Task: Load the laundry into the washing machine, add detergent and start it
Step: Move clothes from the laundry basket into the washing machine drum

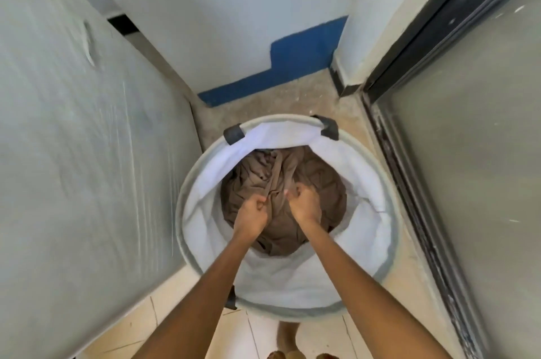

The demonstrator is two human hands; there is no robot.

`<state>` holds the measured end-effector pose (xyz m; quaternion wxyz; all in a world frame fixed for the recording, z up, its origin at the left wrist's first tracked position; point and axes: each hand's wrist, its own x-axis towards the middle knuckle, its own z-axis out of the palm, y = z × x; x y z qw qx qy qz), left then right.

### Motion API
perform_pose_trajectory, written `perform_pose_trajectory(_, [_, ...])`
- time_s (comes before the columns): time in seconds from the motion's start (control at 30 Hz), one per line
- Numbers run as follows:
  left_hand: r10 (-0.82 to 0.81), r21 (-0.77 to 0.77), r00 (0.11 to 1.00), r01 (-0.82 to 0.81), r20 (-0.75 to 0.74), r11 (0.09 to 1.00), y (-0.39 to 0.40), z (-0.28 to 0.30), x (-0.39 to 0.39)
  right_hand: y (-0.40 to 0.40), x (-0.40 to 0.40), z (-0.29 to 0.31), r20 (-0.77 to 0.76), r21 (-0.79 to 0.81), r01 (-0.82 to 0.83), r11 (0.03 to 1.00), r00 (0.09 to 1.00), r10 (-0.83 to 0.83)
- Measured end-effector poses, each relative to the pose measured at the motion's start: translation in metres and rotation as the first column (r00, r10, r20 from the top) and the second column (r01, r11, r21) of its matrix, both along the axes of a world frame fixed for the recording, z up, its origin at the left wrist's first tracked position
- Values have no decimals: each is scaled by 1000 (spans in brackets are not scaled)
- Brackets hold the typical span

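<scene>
brown laundry gripped by both hands inside the basket

a round laundry basket [366, 229] with a grey rim and white lining is seen from above, set on the floor [292, 98] in a narrow corner. a bunched brown garment [322, 183] is heaped in the bottom of it. the left hand [253, 216] is curled tight round a fold of the cloth near its middle; the right hand [304, 202] is likewise closed into a fist on a neighbouring fold, just beside the left, with a ridge of fabric raised between them. both forearms are reached down over the near rim. two dark handle tabs [233, 133] are fixed at the far rim. a grey panel [73, 124] is stood on the left, a dark-framed frosted door [468, 153] on the right, and a blue painted band [292, 66] is seen low on the back wall [234, 7].
</scene>
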<state>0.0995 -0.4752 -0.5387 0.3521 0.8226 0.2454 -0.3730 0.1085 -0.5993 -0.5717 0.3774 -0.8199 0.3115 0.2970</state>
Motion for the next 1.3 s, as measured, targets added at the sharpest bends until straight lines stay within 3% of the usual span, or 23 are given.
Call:
perform_pose_trajectory(0.1, [69,0,996,-69,49,998,2,-19,4,11,20,-29,-58,-88,64,994,996,-69])
perform_pose_trajectory(0.17, [112,-7,991,-112,75,994,4,-18,7,17,21,-29,-44,-6,175,985,984,-175])
perform_pose_trajectory(0.23, [147,-12,985,-146,88,989,6,-7,8,24,12,-10,44,71,176,982,983,-180])
perform_pose_trajectory(0.4, [257,-66,944,-249,206,966,11,52,3,38,-8,109,331,161,127,979,927,-175])
perform_pose_trajectory(0.57, [180,-156,905,-128,386,979,16,135,-5,56,-12,224,402,265,128,956,886,-230])
perform_pose_trajectory(0.67, [15,-73,903,18,429,997,22,193,-4,60,-12,284,426,245,96,965,883,-196])
perform_pose_trajectory(0.77, [-24,-47,882,52,471,998,27,250,-2,55,-8,347,505,204,23,979,854,-126])
perform_pose_trajectory(0.9, [22,-88,828,33,560,996,29,313,-2,49,3,437,657,176,-57,983,750,-74])
perform_pose_trajectory(1.03, [217,-178,763,-136,609,975,24,392,8,58,14,520,756,88,-159,983,654,38])
perform_pose_trajectory(1.17, [215,-169,690,-135,691,976,28,481,19,45,17,585,824,36,-73,997,567,11])
perform_pose_trajectory(1.3, [206,-189,585,-91,785,978,36,555,31,31,6,632,824,-157,-45,987,545,156])
